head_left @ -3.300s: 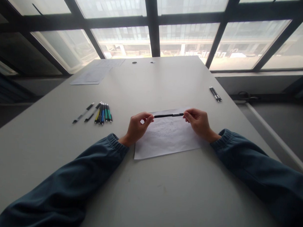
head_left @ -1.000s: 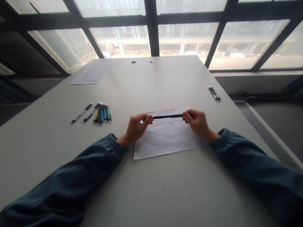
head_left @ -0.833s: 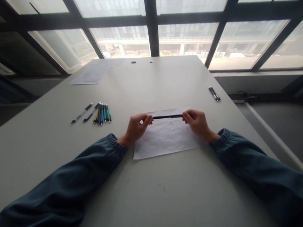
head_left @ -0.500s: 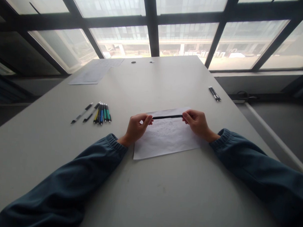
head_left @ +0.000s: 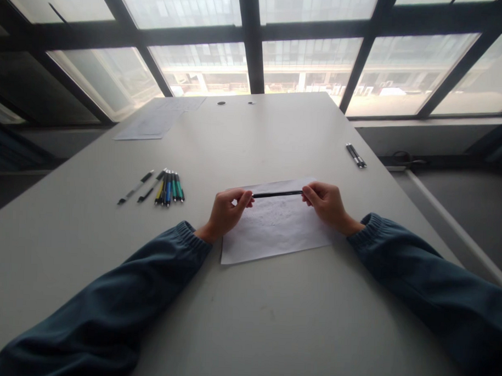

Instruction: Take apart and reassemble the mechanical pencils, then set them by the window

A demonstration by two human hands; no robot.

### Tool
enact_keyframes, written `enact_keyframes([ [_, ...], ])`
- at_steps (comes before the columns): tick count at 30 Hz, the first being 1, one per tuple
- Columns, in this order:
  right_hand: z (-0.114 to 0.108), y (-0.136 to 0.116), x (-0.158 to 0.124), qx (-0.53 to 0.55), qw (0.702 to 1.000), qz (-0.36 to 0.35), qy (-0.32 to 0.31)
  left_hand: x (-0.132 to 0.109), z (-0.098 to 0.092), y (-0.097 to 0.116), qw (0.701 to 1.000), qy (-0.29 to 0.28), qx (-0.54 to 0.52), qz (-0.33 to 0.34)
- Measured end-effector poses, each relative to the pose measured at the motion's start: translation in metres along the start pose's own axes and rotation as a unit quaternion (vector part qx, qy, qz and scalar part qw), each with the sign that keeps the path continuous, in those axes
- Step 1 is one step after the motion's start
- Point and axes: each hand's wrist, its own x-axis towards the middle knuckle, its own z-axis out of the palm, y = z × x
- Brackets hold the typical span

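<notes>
A slim black pen (head_left: 277,194) is held level, one end in each hand. My left hand (head_left: 229,209) pinches its left end between thumb and fingers. At the opposite end, my right hand (head_left: 325,204) grips it the same way. Under the pen lies a white sheet of paper (head_left: 274,238) with faint marks around its middle. Both pen ends are partly hidden by fingertips.
To the left lie several pens (head_left: 168,189) with yellow, blue, green and clear barrels. Two dark pens (head_left: 356,156) rest near the table's right edge. More paper sheets (head_left: 148,121) lie at the far left of the white table (head_left: 244,138), before large windows.
The pen seems to have turned slightly about its length, as its clip shows less now. Both hands stay in place.
</notes>
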Motion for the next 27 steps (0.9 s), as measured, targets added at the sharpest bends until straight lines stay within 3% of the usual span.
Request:
enact_keyframes([
  [27,0.0001,-0.001,0.0002,-0.001,1.0,0.005,0.0,0.0,-0.0008,0.0026,1.0,-0.009,-0.018,-0.006],
])
